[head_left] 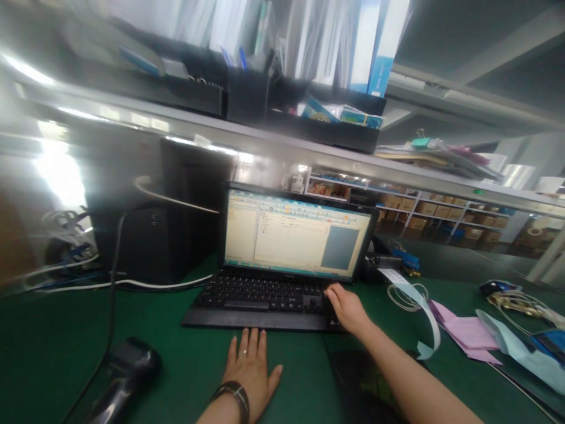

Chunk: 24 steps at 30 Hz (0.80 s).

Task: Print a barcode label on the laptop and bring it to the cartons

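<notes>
My left hand point(249, 365) lies flat and open on the green tabletop point(176, 347), with a ring on one finger and a dark band at the wrist. Its fingertips reach the front edge of a black keyboard point(260, 297). Over the right end of that keyboard rests my right hand point(346, 306), its fingers bent together above the number keys. The keys beneath it, and anything within its fingers, are hidden. Behind the keyboard stands a lit monitor point(291, 235) showing a software window. A black handheld scanner point(130, 371) is at the lower left, with a dark cable.
A label printer point(375, 265) trails a strip of labels point(419, 303). Pink paper point(470, 333) and pale blue paper point(525, 353) lie at the right. A dark computer case point(136, 241) stands at left. Overhead, a shelf point(282, 138) carries folders point(318, 47).
</notes>
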Each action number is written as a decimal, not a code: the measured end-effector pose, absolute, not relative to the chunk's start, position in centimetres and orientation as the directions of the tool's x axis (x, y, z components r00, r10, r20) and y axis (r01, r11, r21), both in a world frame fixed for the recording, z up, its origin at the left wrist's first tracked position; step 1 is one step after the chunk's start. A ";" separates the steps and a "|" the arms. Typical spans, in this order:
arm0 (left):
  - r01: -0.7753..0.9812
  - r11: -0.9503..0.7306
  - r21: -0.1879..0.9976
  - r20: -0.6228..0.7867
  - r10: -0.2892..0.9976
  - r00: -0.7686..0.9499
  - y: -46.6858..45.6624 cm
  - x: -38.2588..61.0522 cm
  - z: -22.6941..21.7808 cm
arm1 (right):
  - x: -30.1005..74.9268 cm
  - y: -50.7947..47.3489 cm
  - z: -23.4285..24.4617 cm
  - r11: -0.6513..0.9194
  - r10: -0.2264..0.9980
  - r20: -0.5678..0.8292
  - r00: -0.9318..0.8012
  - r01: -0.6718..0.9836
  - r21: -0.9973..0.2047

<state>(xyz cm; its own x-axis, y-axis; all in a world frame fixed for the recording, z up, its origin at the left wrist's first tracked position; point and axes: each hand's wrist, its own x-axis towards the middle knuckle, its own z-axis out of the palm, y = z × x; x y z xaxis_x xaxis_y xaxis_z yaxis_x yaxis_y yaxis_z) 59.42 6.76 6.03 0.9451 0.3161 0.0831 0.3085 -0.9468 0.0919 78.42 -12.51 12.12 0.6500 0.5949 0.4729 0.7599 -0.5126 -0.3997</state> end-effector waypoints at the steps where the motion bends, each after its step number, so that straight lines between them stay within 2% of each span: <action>1: 0.308 -0.947 0.092 0.086 0.316 0.945 6.8 59.5 6.0 | 78.8 -13.9 11.9 -0.519 0.556 0.482 0.677 0.736 -0.435; 7: 0.312 -0.948 0.060 0.097 0.317 0.944 7.2 60.0 5.0 | 80.3 -18.9 9.4 -0.488 0.350 0.527 0.775 0.631 -0.604; 10: 0.303 -0.953 0.032 0.117 0.304 0.945 7.4 60.1 4.6 | 80.3 -19.0 8.5 -0.455 0.321 0.544 0.775 0.630 -0.629; 14: 0.303 -0.953 0.001 0.112 0.302 0.947 7.5 60.1 4.5 | 80.1 -18.3 8.7 -0.437 0.396 0.539 0.743 0.669 -0.601; 20: 0.309 -0.951 -0.007 0.080 0.307 0.948 7.4 60.2 4.8 | 80.3 -16.9 10.1 -0.442 0.559 0.511 0.652 0.757 -0.482; 24: 0.308 -0.951 -0.002 0.076 0.307 0.949 7.4 60.2 4.8 | 80.7 -15.4 10.7 -0.464 0.606 0.496 0.622 0.783 -0.415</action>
